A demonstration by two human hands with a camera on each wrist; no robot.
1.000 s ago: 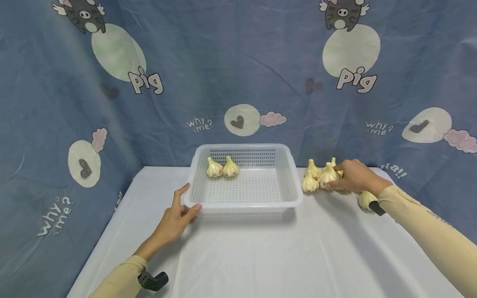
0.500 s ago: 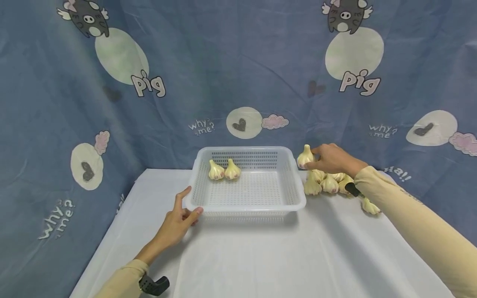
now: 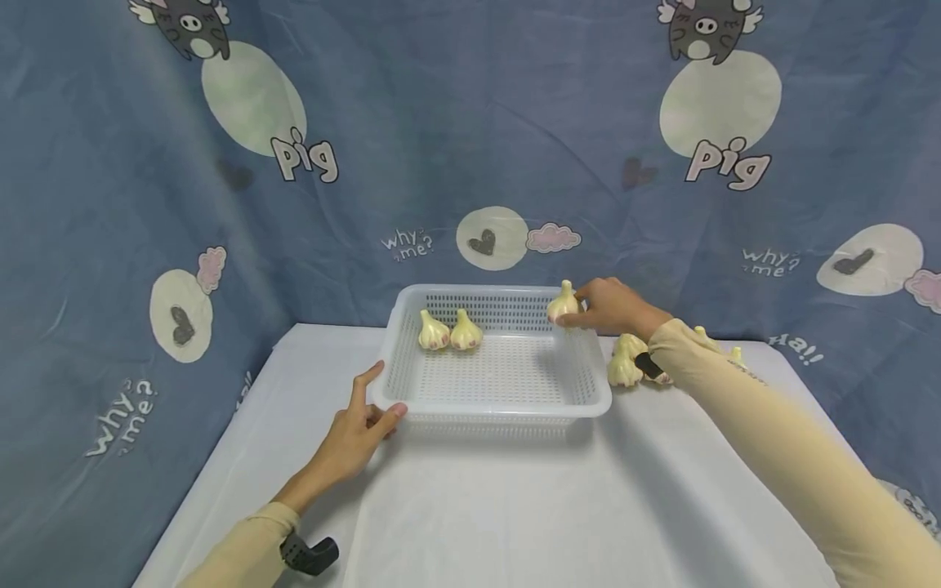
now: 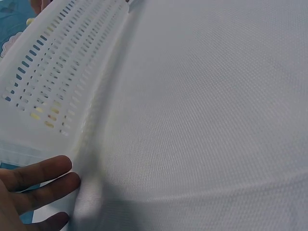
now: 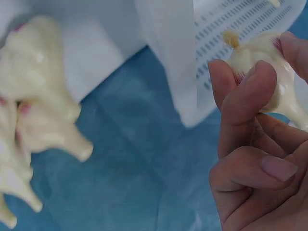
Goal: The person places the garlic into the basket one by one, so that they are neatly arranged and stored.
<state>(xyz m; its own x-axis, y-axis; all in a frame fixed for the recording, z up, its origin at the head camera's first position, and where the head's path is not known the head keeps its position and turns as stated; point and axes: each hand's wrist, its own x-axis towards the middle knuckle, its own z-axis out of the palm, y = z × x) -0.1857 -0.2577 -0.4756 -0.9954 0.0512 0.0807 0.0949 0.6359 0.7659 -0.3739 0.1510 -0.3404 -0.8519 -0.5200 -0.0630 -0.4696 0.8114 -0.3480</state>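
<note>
My right hand (image 3: 616,306) pinches a pale garlic bulb (image 3: 563,303) by its sides, above the back right corner of a white plastic basket (image 3: 507,411). In the right wrist view, the thumb and curled fingers press that bulb, its stem pointing lower right. Two more garlic bulbs (image 3: 450,331) sit side by side in the basket's back left. At the front left corner, my left hand (image 3: 344,443) rests against the basket, thumb on the front rim and index finger along the left side. In the left wrist view, its other fingers (image 4: 45,195) lie loosely beside the basket.
A cluster of garlic bulbs (image 3: 625,363) lies right of the basket, partly hidden by my right sleeve (image 3: 735,408). White cloth (image 3: 485,506) covers the table. Blue printed fabric (image 3: 353,163) hangs behind and at both sides.
My right hand has lifted a garlic bulb from the cluster and carried it left over the basket's back right corner. The left hand stays at its corner. The head view has shifted slightly.
</note>
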